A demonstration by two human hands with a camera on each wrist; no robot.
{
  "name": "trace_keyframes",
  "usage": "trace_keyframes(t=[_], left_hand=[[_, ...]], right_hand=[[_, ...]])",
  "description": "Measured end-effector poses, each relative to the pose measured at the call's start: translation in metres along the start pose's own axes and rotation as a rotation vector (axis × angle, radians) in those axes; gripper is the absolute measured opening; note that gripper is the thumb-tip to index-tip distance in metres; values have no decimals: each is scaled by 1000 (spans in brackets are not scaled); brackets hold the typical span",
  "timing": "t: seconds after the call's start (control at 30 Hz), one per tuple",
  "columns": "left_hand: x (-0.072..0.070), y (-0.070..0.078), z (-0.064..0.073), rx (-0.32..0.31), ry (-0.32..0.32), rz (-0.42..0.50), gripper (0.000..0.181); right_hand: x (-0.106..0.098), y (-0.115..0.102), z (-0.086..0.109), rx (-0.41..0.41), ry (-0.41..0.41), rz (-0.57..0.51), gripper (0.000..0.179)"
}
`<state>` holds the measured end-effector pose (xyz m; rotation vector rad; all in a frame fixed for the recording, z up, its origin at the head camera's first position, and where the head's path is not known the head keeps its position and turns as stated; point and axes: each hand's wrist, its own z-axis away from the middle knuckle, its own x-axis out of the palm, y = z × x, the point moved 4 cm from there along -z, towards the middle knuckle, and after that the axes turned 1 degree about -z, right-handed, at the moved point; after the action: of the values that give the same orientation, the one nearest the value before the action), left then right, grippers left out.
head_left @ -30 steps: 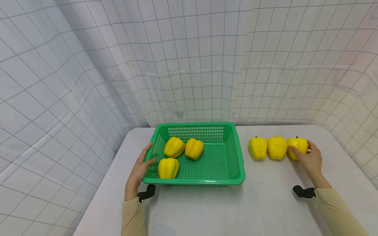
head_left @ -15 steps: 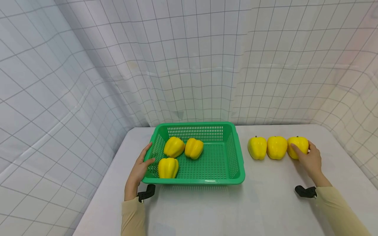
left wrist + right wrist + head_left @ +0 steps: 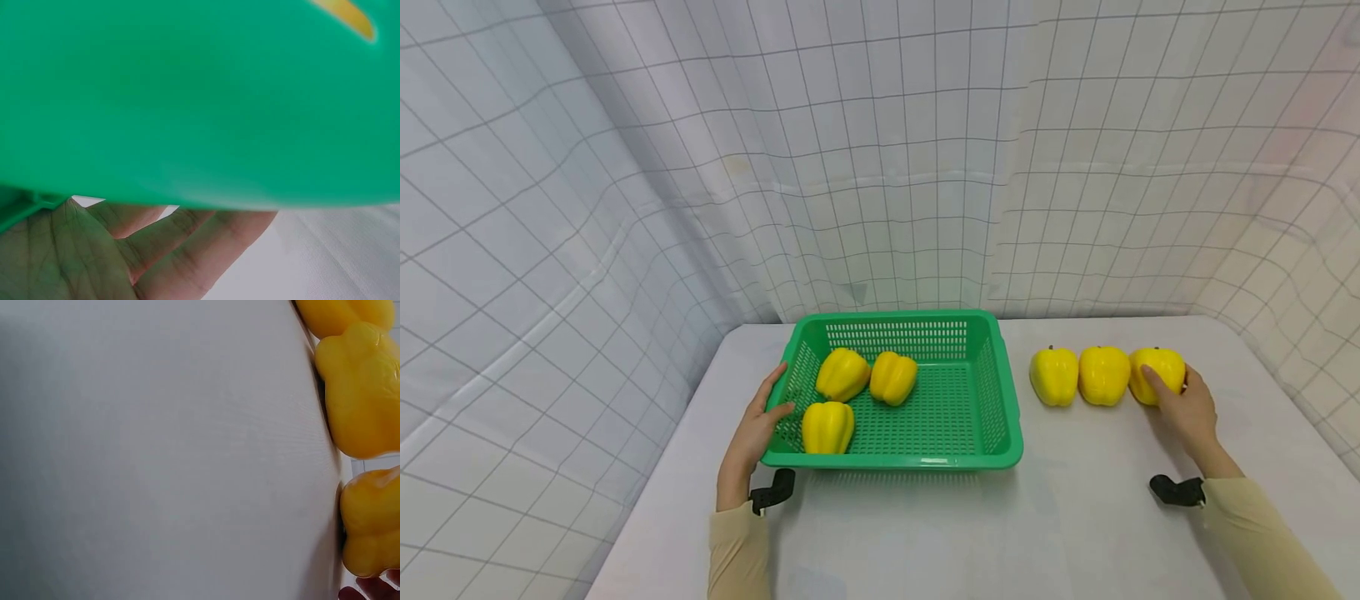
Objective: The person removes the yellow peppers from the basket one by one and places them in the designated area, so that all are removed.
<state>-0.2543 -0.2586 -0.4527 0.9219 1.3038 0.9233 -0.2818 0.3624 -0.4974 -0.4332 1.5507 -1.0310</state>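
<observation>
A green plastic basket (image 3: pixel 891 461) with slotted walls sits on the table. My left hand (image 3: pixel 754 433) holds its left side, the thumb over the rim and the fingers along the outside. From the left wrist, the basket wall (image 3: pixel 187 106) fills most of the view above my fingers (image 3: pixel 194 256). Three yellow bell peppers lie inside, among them a front one (image 3: pixel 827 428). To the right stand three more in a row: a left pepper (image 3: pixel 1054 377), a middle pepper (image 3: pixel 1103 377) and a right pepper (image 3: pixel 1161 371). My right hand (image 3: pixel 1189 412) grips the right pepper, thumb in front, fingers round its right side.
White cloth covers the table (image 3: pixel 910 533). A white grid-patterned curtain (image 3: pixel 880 167) hangs behind and on both sides. Black wrist mounts, one on the left (image 3: pixel 773 490) and one on the right (image 3: pixel 1176 490), stick out beside the wrists.
The right pepper has shifted very slightly to the right under my right hand, which settles closer round it. My left hand and the basket stay where they were.
</observation>
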Motion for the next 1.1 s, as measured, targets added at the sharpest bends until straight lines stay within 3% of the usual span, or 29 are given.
trace_keyframes(t=[0.27, 0.43, 0.83, 1.1], left_hand=[[2, 0, 0, 4, -1, 6, 64], [2, 1, 1, 3, -1, 7, 64], [0, 0, 1, 9, 3, 3, 64], [0, 0, 1, 7, 4, 5, 64]], right_hand=[[-1, 0, 3, 11, 23, -27, 94], [-6, -7, 7, -11, 111, -89, 88], [-13, -45, 18, -205, 415, -190, 48], [-5, -83, 30, -373, 449, -228, 32]])
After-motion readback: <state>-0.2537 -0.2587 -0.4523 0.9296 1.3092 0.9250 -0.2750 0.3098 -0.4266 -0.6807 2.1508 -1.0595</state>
